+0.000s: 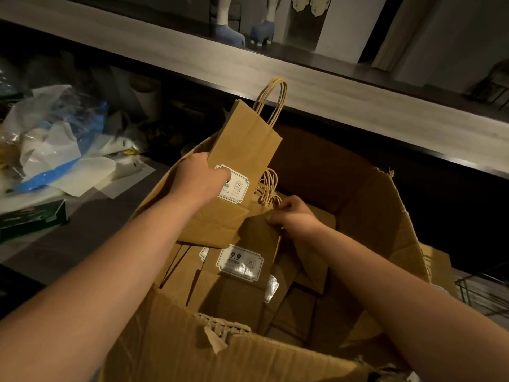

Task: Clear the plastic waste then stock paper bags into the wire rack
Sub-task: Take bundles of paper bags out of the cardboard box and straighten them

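My left hand (199, 179) grips a flat brown paper bag (248, 136) with twisted handles and a white sticker, holding it upright above an open cardboard box (385, 216). My right hand (292, 215) pinches the top edge of a second paper bag (242, 288) lying in the box, near its handles. That bag carries a "9.9" label. Several more flat paper bags are stacked underneath inside the box. A black wire rack (484, 293) shows partly at the right edge.
A heap of clear, white and blue plastic waste (52, 139) lies on the dark counter at left. A green box (33, 219) sits nearer me on that counter. A long wooden ledge (316, 89) runs across above the box.
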Tool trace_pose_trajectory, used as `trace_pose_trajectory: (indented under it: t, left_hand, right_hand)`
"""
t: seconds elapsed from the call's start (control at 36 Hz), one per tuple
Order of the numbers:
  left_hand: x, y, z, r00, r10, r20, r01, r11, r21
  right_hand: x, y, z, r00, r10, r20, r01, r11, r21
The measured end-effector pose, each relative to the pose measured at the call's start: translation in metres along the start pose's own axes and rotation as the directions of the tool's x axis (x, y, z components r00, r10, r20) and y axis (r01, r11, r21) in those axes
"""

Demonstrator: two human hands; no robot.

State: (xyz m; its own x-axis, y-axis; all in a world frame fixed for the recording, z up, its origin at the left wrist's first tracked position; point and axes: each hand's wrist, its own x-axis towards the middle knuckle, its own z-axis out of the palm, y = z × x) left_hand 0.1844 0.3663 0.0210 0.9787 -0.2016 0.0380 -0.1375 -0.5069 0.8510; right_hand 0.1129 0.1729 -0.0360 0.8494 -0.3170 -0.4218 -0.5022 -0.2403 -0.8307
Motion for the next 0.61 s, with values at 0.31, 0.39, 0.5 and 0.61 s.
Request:
trace_pose_trajectory:
  t: [0.31, 0.39, 0.5, 0.61]
  left_hand:
    - [-0.001, 0.004, -0.004, 1.0, -0.015, 0.019, 0.017, 0.991, -0.133]
    - [-0.002, 0.006, -0.004, 1.0, -0.007, 0.01, 0.009, 0.978, -0.208]
    - [-0.005, 0.007, -0.005, 0.998, 0.032, -0.057, -0.044, 0.974, -0.224]
    - [-0.012, 0.014, -0.009, 0.982, 0.117, -0.146, -0.152, 0.953, -0.261]
  right_hand:
    - [-0.011, -0.011, -0.025, 0.935, 0.093, 0.341, -0.178, 0.957, 0.228]
    - [-0.01, -0.016, -0.048, 0.968, 0.069, 0.242, -0.136, 0.953, 0.272]
    - [-0.019, -0.031, -0.074, 0.993, -0.036, 0.113, 0.012, 0.979, 0.204]
    - [-0.029, -0.044, -0.085, 0.978, -0.206, 0.021, 0.199, 0.965, 0.171]
